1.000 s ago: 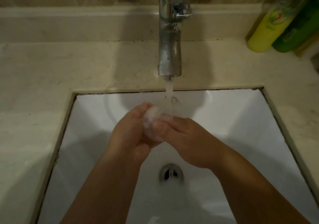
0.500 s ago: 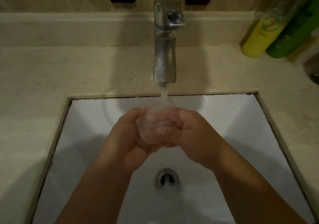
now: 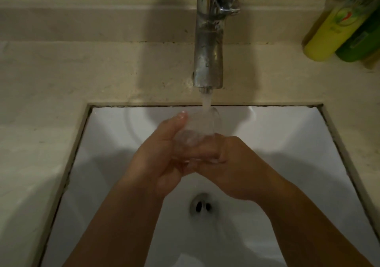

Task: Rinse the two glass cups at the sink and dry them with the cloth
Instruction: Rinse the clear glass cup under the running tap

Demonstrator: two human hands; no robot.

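A clear glass cup [image 3: 202, 129] is held under the running stream of the chrome tap [image 3: 208, 40], above the white sink basin [image 3: 287, 143]. My left hand [image 3: 160, 159] grips the cup from the left, thumb up along its side. My right hand [image 3: 232, 164] grips its lower part from the right, fingers curled under it. Water runs onto the cup's rim. A second cup and a cloth are not in view.
The drain [image 3: 202, 205] sits in the basin below my hands. A beige stone counter [image 3: 51, 81] surrounds the sink. At the back right stand a yellow bottle [image 3: 331, 30] and a green bottle [image 3: 364, 40]. Black hot and cold labels are on the wall.
The cup has turned in my hands, so its rim now tilts up toward the stream. My left thumb has stretched up along the glass. The view has shifted slightly.
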